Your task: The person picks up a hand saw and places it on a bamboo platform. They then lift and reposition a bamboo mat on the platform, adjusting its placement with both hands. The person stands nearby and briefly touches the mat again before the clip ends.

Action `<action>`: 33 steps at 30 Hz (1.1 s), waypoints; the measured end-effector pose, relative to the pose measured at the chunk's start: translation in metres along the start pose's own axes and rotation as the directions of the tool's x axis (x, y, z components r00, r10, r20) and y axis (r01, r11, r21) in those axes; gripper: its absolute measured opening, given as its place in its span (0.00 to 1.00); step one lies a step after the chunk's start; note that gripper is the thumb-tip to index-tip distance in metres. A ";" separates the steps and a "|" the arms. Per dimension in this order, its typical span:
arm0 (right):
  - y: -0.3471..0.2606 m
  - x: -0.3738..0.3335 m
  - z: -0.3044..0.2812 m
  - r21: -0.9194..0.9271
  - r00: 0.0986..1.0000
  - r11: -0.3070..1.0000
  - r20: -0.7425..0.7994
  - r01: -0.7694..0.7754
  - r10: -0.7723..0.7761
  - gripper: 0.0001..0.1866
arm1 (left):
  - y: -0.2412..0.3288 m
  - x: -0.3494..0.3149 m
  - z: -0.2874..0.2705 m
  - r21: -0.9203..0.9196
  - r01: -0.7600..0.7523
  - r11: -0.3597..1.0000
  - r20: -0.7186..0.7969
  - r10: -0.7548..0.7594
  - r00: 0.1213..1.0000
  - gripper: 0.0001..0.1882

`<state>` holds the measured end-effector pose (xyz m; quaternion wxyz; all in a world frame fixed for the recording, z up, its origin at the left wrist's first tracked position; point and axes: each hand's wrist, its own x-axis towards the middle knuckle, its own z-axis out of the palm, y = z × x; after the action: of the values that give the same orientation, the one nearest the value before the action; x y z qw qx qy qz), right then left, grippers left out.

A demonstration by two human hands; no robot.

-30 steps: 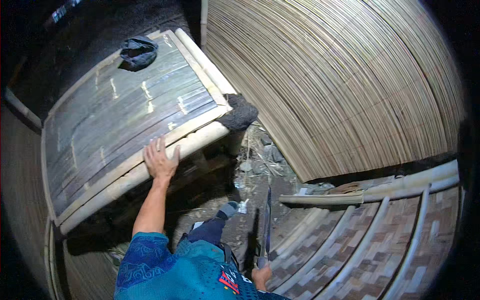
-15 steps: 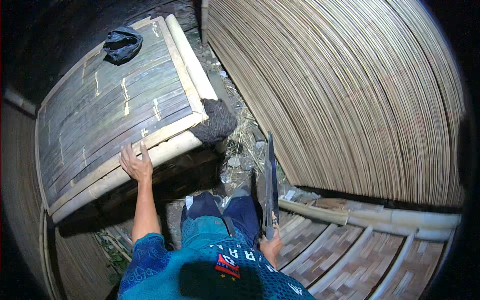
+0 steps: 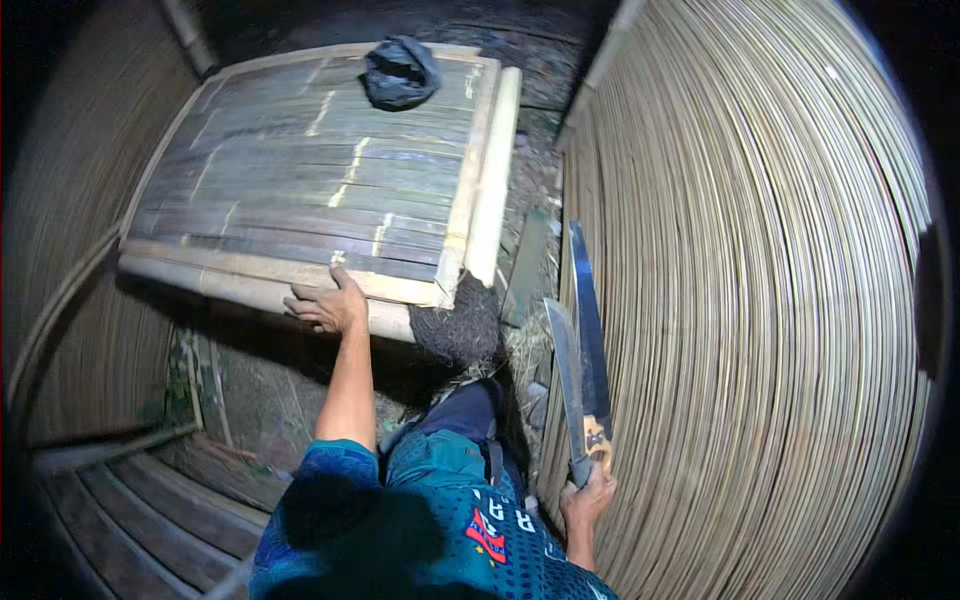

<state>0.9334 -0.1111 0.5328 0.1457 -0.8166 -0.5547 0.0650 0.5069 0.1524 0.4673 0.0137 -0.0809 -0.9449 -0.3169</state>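
My left hand (image 3: 325, 304) rests palm down on the near bamboo pole that edges a raised platform of flat bamboo slats (image 3: 300, 190). My right hand (image 3: 588, 496) is closed around the handles of two long blades, a machete (image 3: 565, 385) and a saw-like blade (image 3: 588, 315), both pointing away from me beside a tall wall of thin bamboo strips (image 3: 760, 300). My dark-trousered leg (image 3: 465, 420) stands below the platform's corner.
A dark crumpled cloth (image 3: 398, 70) lies on the platform's far edge. A dark fibrous stump (image 3: 460, 325) sits under the near corner. Curved bamboo slat panels (image 3: 110, 500) lie at lower left. Debris covers the ground (image 3: 530, 250) between platform and wall.
The view has swung left, so the platform now sits squarer ahead. My left hand stays on the platform's edge pole. My right hand has lifted the blades higher and further forward.
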 end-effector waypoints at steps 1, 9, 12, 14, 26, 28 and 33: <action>-0.001 0.022 -0.007 0.004 0.997 0.998 0.031 0.066 -0.066 0.20 | -0.004 0.000 0.002 0.015 -0.033 0.999 -0.027 0.033 0.999 0.50; -0.098 0.200 0.005 0.102 0.809 0.805 -0.008 0.585 -0.587 0.19 | 0.007 -0.002 -0.007 0.039 0.029 0.999 -0.009 -0.029 1.000 0.39; -0.163 0.250 0.021 0.107 0.687 0.686 0.033 0.719 -0.726 0.19 | 0.007 -0.001 -0.008 -0.019 0.028 0.999 -0.039 -0.029 0.999 0.33; -0.195 0.278 0.040 0.138 0.613 0.616 0.063 0.776 -0.787 0.18 | 0.011 -0.003 -0.005 -0.021 0.015 1.000 -0.060 -0.017 0.998 0.29; -0.355 0.353 0.127 0.235 0.180 0.199 0.100 0.951 -0.979 0.07 | -0.009 0.010 0.004 -0.122 -0.364 0.923 -0.245 0.328 0.913 0.26; -0.370 0.352 0.136 0.220 0.142 0.162 0.106 0.962 -0.984 0.07 | -0.015 0.013 0.012 -0.285 -0.352 0.891 -0.334 0.252 0.908 0.24; -0.399 0.347 0.168 0.216 0.093 0.112 0.098 0.970 -0.991 0.06 | 0.000 0.008 -0.002 0.128 -0.151 0.980 -0.179 0.173 0.969 0.21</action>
<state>0.6651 0.3738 0.5165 0.1290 -0.2197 -0.9647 0.0670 0.4990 0.1521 0.4693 0.1338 -0.1264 -0.9461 -0.2666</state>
